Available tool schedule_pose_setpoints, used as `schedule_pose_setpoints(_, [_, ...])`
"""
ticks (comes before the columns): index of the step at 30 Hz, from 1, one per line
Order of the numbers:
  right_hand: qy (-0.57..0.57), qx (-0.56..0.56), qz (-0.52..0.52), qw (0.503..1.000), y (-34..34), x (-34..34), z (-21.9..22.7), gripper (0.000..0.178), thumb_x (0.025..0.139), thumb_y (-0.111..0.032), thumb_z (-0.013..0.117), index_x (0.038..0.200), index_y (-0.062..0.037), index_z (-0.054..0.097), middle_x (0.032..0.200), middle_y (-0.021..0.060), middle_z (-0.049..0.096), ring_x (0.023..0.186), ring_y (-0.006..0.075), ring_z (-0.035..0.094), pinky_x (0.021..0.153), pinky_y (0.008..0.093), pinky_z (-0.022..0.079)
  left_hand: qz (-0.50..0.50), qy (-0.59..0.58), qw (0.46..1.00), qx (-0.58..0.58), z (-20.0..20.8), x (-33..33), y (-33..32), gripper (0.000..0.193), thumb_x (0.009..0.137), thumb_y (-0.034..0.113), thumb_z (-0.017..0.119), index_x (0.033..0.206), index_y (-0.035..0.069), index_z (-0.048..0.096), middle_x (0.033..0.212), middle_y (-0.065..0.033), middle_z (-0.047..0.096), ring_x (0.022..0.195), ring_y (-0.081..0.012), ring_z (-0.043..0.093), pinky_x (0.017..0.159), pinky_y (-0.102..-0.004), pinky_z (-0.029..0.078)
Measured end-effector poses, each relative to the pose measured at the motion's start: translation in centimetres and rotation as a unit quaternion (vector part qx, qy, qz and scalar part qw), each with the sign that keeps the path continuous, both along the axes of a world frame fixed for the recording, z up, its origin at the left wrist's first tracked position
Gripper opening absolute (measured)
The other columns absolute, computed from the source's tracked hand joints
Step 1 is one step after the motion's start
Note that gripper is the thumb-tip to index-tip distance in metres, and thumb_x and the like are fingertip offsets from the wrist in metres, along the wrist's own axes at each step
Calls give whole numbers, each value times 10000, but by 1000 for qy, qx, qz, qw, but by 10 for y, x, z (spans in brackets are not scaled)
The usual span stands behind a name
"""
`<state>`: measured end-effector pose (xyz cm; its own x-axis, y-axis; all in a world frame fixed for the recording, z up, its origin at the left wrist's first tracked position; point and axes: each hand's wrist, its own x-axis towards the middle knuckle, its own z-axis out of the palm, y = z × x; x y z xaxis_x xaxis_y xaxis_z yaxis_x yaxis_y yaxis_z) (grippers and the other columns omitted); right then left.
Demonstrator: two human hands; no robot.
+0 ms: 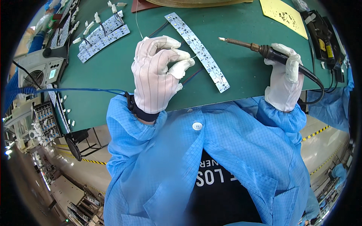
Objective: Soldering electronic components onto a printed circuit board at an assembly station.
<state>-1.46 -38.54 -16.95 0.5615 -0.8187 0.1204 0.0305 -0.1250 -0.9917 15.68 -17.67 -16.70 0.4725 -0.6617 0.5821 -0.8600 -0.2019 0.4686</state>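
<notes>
My left hand (154, 73), in a striped white glove with a wrist strap (137, 107), pinches a thin solder wire (137, 22). The wire comes down from the top edge, and its short end pokes past my fingertips toward the long white circuit board (200, 54). That board lies slanted on the green mat, with thin dark and red leads (193, 75) running from it behind my hand. My gloved right hand (286, 77) is wrapped round a soldering iron (277, 54). Its tip points left, right of the board and apart from it.
Several small boards with white connectors (103, 34) lie at the back left. A grey fan unit (41, 73) stands at the left edge. A yellow sponge sheet (284, 17) and a black iron stand (324, 39) are at the right. The blue cord (79, 89) trails from my left wrist.
</notes>
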Motion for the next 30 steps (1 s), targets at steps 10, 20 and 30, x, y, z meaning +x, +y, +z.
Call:
schedule_pose_setpoints(10, [-48,-39,6,998,5,0,3,543,949,-482,493,994,31,666,843,126,646,720,173,569,748,301,442,-18,-34,999,-13,-1,-1,-2,147,620,109,773,716,86,664,869,-55,638,866,-232,585,795,-384,438])
schedule_pose_setpoints(20, [-183,-30,83,979,19,-8,-21,458,930,-377,570,996,67,660,926,168,647,767,231,635,706,311,546,-11,-35,999,-5,-2,0,0,161,620,104,771,700,90,632,895,-49,641,862,-230,581,823,-405,431])
schedule_pose_setpoints(30, [-146,-37,113,982,18,-6,-17,453,913,-379,602,1006,59,672,913,138,635,741,211,623,704,291,518,-5,-24,1000,-6,0,0,1,116,620,105,738,721,99,682,900,-82,647,888,-265,590,898,-428,471])
